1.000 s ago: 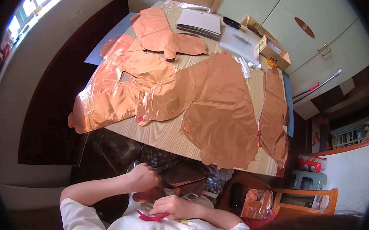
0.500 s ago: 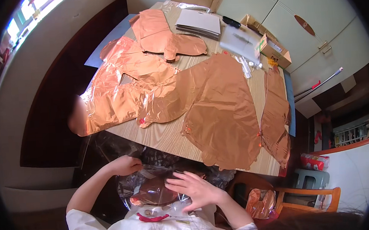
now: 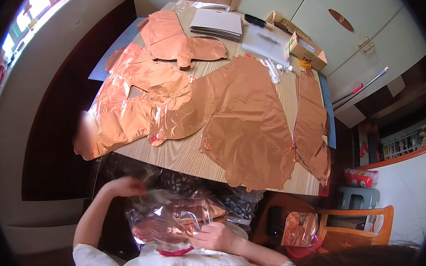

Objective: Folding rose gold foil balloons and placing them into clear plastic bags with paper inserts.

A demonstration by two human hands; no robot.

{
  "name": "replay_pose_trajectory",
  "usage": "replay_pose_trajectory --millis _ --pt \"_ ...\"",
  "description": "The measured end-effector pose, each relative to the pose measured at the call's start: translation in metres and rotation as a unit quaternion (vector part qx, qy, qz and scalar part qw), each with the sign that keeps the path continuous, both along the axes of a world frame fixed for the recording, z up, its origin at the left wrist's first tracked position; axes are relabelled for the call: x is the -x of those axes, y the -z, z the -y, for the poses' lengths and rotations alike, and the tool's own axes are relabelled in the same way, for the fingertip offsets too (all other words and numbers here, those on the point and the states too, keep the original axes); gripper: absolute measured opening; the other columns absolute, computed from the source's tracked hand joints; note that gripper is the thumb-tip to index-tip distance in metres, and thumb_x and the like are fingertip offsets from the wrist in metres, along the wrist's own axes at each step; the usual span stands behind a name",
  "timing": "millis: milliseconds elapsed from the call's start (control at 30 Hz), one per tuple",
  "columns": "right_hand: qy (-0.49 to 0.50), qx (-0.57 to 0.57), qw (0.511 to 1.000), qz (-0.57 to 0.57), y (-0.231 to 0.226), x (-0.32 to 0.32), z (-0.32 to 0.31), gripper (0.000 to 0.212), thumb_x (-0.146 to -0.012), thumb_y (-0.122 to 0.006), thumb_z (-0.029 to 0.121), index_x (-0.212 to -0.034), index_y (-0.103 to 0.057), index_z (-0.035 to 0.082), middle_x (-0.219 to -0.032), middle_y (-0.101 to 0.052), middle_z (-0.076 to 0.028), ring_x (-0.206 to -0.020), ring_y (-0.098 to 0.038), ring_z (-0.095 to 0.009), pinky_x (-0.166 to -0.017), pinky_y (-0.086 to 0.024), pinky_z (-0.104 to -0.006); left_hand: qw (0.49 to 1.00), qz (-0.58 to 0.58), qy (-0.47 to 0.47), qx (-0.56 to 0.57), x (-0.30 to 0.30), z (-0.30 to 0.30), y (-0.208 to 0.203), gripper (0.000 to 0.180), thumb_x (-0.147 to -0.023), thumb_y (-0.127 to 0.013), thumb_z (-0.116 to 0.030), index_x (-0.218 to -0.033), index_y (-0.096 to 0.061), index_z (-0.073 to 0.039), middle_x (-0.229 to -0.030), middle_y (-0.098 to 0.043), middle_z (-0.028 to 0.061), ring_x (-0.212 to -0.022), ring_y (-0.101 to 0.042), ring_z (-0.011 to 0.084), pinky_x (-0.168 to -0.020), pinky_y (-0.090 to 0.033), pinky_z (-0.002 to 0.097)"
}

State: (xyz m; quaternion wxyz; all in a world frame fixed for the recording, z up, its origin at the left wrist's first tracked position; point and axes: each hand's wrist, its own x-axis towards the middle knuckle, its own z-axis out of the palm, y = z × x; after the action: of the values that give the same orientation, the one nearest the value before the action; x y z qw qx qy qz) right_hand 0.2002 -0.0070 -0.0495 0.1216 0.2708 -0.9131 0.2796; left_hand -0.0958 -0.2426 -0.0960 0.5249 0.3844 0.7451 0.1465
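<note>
A clear plastic bag [image 3: 166, 208] lies over my lap, with a folded copper-coloured foil balloon [image 3: 153, 228] showing through it. My left hand [image 3: 127, 187] is at the bag's far left edge; its fingertips are smeared by motion but look pinched on the film. My right hand [image 3: 216, 237] is closed on the near right part of the bag, knuckles up, its fingertips partly hidden. Pale curved streaks on the plastic beside it may be glare or a thin strip. A small red curved piece [image 3: 176, 252] lies against my white shirt, just below the bag.
Large flat copper foil balloons [image 3: 246, 120] spread over the wooden table [image 3: 150, 154]. Toward the back are a stack of grey boards [image 3: 215, 24], white tubes [image 3: 270, 69] and an open cardboard box [image 3: 307, 52]. A wooden chair [image 3: 357, 214] at right bears another foil pack [image 3: 299, 229].
My right hand has gone from spread fingers above the bag to a closed grip on it. My left hand has shifted slightly left. The bag and its foil have shifted and crumpled.
</note>
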Motion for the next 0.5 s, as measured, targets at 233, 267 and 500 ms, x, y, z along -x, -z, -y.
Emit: replay_pose_trajectory --millis 233,267,500 --pt "-0.065 -0.020 0.998 0.009 -0.003 0.022 0.022 0.012 -0.073 -0.057 0.015 -0.085 -0.061 0.013 -0.079 -0.055 0.005 -0.071 -0.053 -0.011 -0.055 -0.042 -0.0240 0.971 -0.106 0.133 -0.168 -0.064 -0.094 -0.060 0.064 -0.084 -0.059 -0.045 -0.126 -0.051 0.003 -0.107 -0.063 0.0243 -0.101 -0.060 0.0385 -0.091 -0.046 0.0433" --pt "-0.063 -0.012 0.998 0.011 -0.002 0.023 0.025 0.012 -0.074 -0.057 0.016 -0.085 -0.060 0.013 -0.078 -0.055 0.005 -0.071 -0.053 -0.011 -0.055 -0.043 -0.0241 0.961 -0.143 0.155 -0.178 -0.080 -0.108 -0.053 0.057 -0.085 -0.058 -0.042 -0.122 -0.054 0.001 -0.105 -0.063 0.0247 -0.100 -0.059 0.0393 -0.090 -0.046 0.0438" --pt "-0.005 0.038 0.999 -0.007 -0.005 0.007 0.019 0.015 -0.075 -0.058 0.019 -0.089 -0.063 0.017 -0.073 -0.053 0.007 -0.064 -0.054 -0.010 -0.048 -0.044 -0.0263 0.922 -0.242 -0.117 -0.280 -0.068 -0.132 0.062 0.036 -0.088 -0.055 -0.031 -0.114 -0.061 -0.007 -0.107 -0.062 0.0221 -0.106 -0.056 0.0399 -0.093 -0.043 0.0456"
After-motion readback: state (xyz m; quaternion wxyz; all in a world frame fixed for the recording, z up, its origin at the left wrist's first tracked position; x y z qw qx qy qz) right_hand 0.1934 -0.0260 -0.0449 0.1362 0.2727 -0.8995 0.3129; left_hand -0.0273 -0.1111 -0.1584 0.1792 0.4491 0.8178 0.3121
